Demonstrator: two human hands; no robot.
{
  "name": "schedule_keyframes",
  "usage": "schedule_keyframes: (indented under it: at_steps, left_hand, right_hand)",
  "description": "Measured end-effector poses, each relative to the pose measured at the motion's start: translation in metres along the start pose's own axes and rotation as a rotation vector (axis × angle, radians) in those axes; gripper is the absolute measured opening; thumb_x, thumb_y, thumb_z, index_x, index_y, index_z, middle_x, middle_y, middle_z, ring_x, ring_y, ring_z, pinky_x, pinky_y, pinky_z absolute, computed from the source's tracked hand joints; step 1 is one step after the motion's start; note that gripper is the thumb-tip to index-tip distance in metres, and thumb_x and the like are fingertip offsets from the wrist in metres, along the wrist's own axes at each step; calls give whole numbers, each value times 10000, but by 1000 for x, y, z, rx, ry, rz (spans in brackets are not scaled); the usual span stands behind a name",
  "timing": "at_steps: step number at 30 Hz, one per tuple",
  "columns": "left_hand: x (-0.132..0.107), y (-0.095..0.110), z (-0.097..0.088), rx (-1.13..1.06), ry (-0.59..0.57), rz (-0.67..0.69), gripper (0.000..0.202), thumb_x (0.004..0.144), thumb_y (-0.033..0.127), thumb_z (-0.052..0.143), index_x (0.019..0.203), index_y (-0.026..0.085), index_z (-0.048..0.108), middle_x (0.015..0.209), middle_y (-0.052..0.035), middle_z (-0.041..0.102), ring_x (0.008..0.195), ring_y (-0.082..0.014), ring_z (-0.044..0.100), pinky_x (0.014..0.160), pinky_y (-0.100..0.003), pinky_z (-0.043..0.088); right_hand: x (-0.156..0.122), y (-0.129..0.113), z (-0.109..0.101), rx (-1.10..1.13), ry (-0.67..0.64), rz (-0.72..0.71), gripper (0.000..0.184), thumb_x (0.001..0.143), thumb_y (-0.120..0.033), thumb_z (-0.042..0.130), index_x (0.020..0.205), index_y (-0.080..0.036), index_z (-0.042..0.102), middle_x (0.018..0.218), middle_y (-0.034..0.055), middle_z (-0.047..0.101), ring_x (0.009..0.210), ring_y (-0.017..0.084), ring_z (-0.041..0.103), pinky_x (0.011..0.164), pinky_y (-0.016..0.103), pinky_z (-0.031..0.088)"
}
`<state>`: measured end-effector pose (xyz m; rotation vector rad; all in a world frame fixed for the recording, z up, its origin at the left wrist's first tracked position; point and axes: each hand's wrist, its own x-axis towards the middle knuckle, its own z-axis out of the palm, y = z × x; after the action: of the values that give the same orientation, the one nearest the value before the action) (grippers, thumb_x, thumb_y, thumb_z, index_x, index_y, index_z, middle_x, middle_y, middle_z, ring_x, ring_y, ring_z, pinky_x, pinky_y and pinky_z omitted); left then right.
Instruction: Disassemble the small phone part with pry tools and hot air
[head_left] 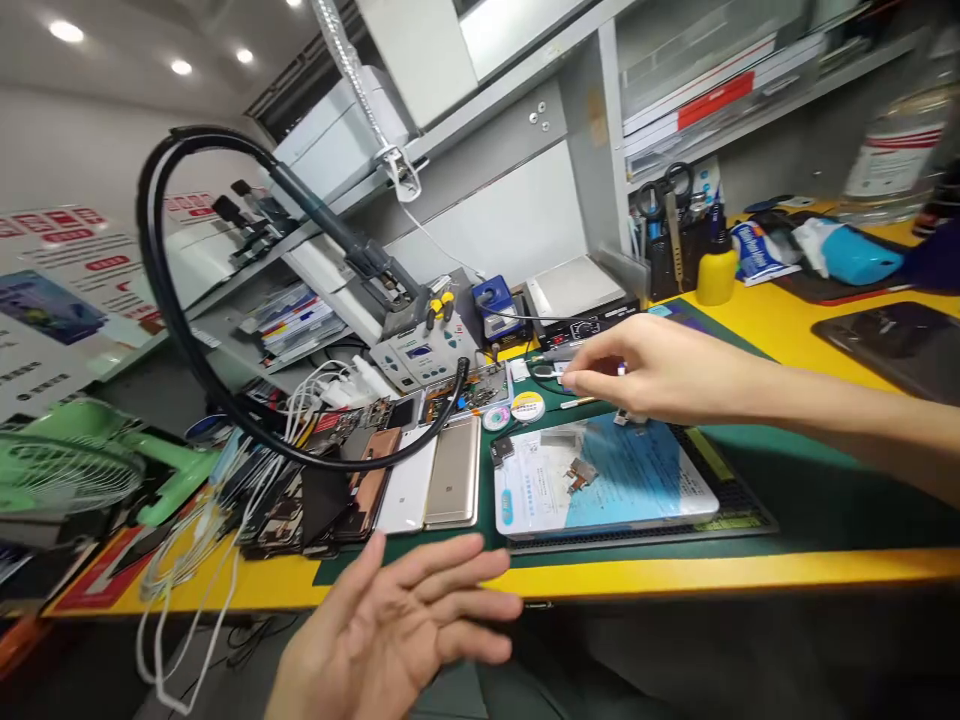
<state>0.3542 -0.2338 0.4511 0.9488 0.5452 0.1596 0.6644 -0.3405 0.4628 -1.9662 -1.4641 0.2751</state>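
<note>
My left hand (pixel 409 620) is in front of the table edge, palm up, fingers spread, holding nothing. Over the back part of the green mat (pixel 810 480), my right hand (pixel 626 365) is closed with thumb and finger pinched; whatever they hold is too small to make out. Below it lies a blue and white box (pixel 622 495) bearing a small metal and copper-coloured part (pixel 580 475) and a small black piece (pixel 501 450). A pale thin stick (pixel 577 402) lies near my right fingertips, beside a round yellow and white tin (pixel 527 406).
Left of the box lie a gold phone back (pixel 454 470) and a white one (pixel 406 480). A thick black hose (pixel 146 240) loops from the grey station (pixel 424 355). White cables (pixel 217 530) hang over the front edge near a green fan (pixel 82 460). A yellow bottle (pixel 716 270) stands at the back right.
</note>
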Motion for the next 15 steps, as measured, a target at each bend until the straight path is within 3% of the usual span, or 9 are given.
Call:
schedule_keyframes:
  at_steps: [3, 9, 12, 15]
  left_hand:
    - [13, 5, 22, -13, -108, 72, 698, 1026, 510, 246, 1270, 12, 669, 1319, -262, 641, 1179, -385, 644, 977, -481, 512]
    - [20, 0, 30, -22, -156, 61, 746, 1030, 526, 201, 1290, -16, 641, 1339, -279, 620, 1202, -382, 634, 994, -479, 502]
    - [18, -1, 33, -41, -144, 52, 751, 1025, 543, 208, 1292, -12, 638, 1347, -278, 615, 1204, -384, 631, 998, -490, 488]
    - [8, -2, 34, -47, -107, 73, 776, 1014, 576, 213, 1281, -9, 648, 1370, -270, 600, 1220, -384, 609, 1018, -509, 464]
  right_hand:
    - [0, 4, 4, 80, -7, 43, 400, 911, -489, 531, 764, -166, 717, 509, -35, 524, 437, 106, 473, 442, 248, 298]
    - [-3, 3, 14, 131, 24, -50, 435, 931, -462, 514, 610, -169, 541, 525, -45, 419, 483, 85, 356, 457, 260, 221]
    - [-6, -2, 17, 132, 118, -54, 509, 947, -496, 497, 551, -179, 457, 509, -41, 379, 484, 87, 326, 465, 272, 233]
    - [-13, -3, 20, 51, 268, -118, 468, 968, -466, 479, 601, -184, 547, 521, -10, 485, 489, 111, 404, 491, 288, 293]
